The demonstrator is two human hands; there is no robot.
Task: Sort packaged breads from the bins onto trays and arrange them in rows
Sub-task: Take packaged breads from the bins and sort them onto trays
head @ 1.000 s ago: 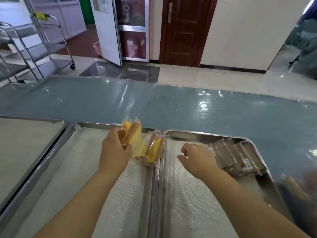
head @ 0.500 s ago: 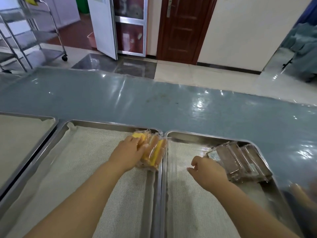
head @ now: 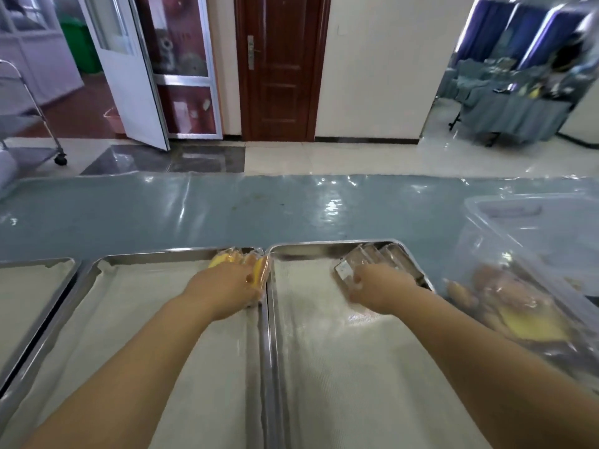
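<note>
Yellow plastic-wrapped breads (head: 240, 259) sit in the far-right corner of the middle steel tray (head: 162, 258), under left hand (head: 227, 286). Right hand (head: 379, 286) touches brown clear-wrapped breads (head: 377, 254) in right steel tray (head: 308, 250). Can't tell either grip.

bright, even light all over, kinda daylight-ish, barely any hard shadows. white glare streaks on the shiny blue table (head: 227, 215), strongest far middle, and the tray rims (head: 324, 249) gleam too. everything looks soft with motion blur, worst on the clear bin (head: 534, 254) near right. wide-angle bends the white door (head: 129, 76) far left.
</note>
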